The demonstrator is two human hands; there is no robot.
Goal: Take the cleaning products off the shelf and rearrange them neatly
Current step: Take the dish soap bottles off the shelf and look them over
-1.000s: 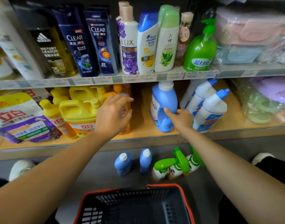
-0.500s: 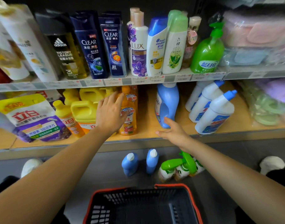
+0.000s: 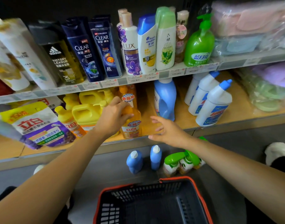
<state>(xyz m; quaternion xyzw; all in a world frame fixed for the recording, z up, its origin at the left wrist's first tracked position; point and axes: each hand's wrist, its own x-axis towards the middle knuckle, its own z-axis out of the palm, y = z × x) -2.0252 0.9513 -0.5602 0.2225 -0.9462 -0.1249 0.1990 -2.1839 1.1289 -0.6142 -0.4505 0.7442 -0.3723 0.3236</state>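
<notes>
Head view, blurred toward the edges; could not read the price tags [image 3: 109, 83]. Read "CLEAR", "LUX" and "adidas" on bottles [image 3: 103, 47] on the upper shelf [image 3: 164, 74]. Gripped the upright orange bottle [image 3: 132, 126], cap up, on the lower shelf [image 3: 183, 121] with the left hand [image 3: 112, 118], hiding its middle. Held the right hand [image 3: 167, 132] open, fingers spread, just right of it, touching nothing.
</notes>
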